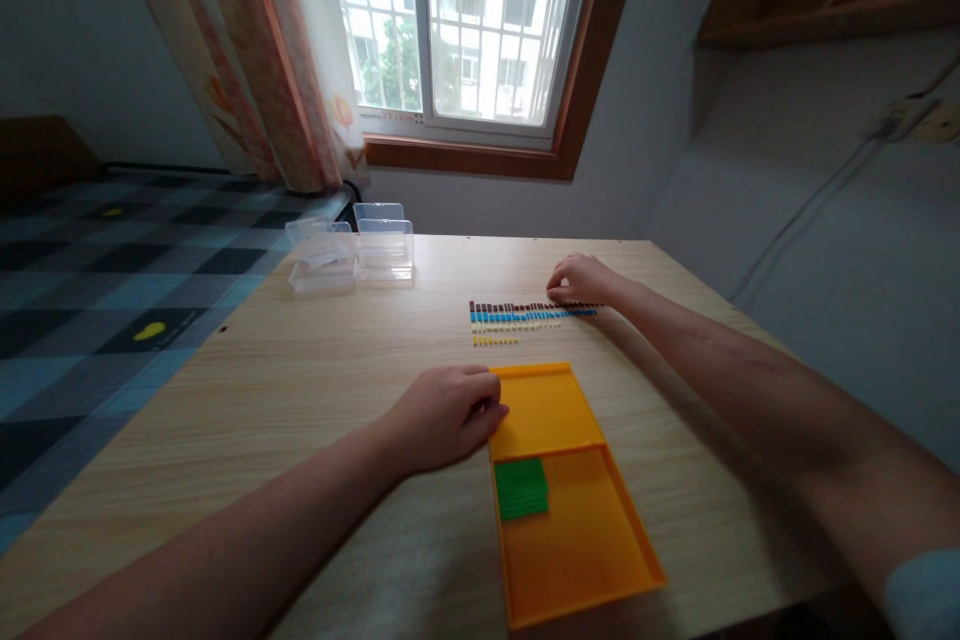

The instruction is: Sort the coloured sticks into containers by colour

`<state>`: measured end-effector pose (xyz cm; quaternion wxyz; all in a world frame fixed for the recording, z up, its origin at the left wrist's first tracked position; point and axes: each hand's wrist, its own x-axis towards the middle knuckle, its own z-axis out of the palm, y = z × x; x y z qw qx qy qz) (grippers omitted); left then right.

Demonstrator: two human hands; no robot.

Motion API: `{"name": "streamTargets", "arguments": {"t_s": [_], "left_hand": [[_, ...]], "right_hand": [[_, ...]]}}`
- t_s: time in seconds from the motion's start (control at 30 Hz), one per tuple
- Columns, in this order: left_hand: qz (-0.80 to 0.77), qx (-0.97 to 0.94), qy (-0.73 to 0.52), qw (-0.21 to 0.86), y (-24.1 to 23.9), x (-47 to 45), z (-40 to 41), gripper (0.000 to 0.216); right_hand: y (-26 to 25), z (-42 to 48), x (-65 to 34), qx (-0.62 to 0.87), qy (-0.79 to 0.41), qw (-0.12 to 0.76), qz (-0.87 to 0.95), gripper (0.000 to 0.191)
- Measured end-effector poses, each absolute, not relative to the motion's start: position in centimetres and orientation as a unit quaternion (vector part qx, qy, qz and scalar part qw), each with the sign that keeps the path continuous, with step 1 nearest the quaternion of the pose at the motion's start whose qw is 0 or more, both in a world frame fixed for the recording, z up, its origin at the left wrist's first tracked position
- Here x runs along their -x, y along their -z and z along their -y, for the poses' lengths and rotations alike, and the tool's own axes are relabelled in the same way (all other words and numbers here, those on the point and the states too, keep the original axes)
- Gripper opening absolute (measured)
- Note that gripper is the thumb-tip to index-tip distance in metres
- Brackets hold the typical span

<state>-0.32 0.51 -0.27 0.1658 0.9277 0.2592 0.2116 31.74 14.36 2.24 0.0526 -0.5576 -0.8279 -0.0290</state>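
Observation:
An orange two-compartment tray [592, 560] lies on the wooden table in front of me. A stack of green pieces [521, 488] sits in its nearer compartment, at the far left corner. My left hand [450, 412] rests curled against the tray's left rim, fingers closed on the edge. Beyond the tray lie rows of small pieces: dark red [510, 306], blue [525, 316], pale [514, 328] and a short yellow row [495, 341]. My right hand [581, 278] reaches to the right end of the dark red row, fingertips pinched down on it.
Two clear plastic boxes [352, 255] stand at the table's far left edge. A bed with a checked blue cover [97, 290] lies to the left. A window and curtain are behind the table; a wall runs along the right.

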Motion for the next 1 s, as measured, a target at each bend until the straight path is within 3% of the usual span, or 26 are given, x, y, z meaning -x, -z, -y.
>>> {"name": "streamTargets", "arguments": {"t_s": [0.23,0.33,0.47,0.63,1.0], "left_hand": [[-0.259,-0.931,-0.204,0.16,0.3,0.4,-0.5,0.019],[-0.255,-0.932,-0.203,0.157,0.3,0.4,-0.5,0.019],[-0.256,-0.932,-0.205,0.152,0.2,0.2,-0.5,0.019],[-0.259,-0.933,-0.203,0.147,0.1,0.1,-0.4,0.02],[-0.249,-0.936,-0.2,0.147,-0.1,-0.1,-0.5,0.022]], "right_hand": [[-6.3,-8.2,-31.4,0.497,0.046,0.176,0.848,0.016],[-7.3,-1.4,-30.4,0.354,0.0,0.261,0.898,0.016],[-5.7,7.0,-27.9,0.25,-0.055,0.194,0.947,0.016],[-2.4,10.3,-26.1,0.249,-0.077,0.127,0.957,0.019],[-1.0,9.6,-26.5,0.277,-0.075,0.172,0.942,0.017]]}}
